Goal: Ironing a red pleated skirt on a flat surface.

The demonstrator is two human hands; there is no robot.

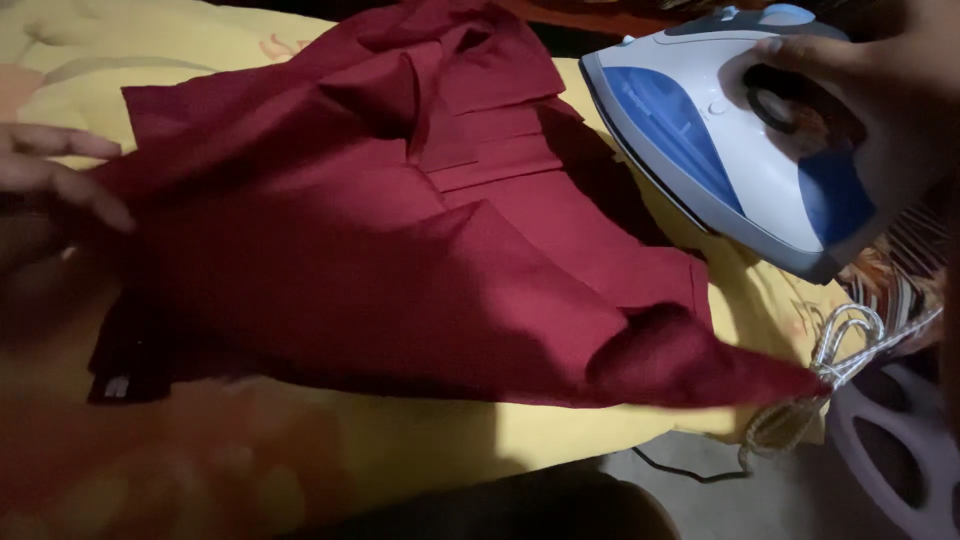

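Maroon cloth lies spread on the yellow blanket, our left hand pinning its edge with loosely extended fingers to keep it taut, while our right hand grips the lifted white-and-blue iron.

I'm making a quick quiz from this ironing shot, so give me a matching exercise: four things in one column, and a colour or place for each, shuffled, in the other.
Things:
1. iron
2. garment
3. cord
4. left hand

Descriptions:
A. dark red, spread on the yellow cover
B. fingers on the cloth's left edge
C. white and blue, tilted, held in the right hand
D. pale, looped at the right edge

Pairs: 1-C, 2-A, 3-D, 4-B
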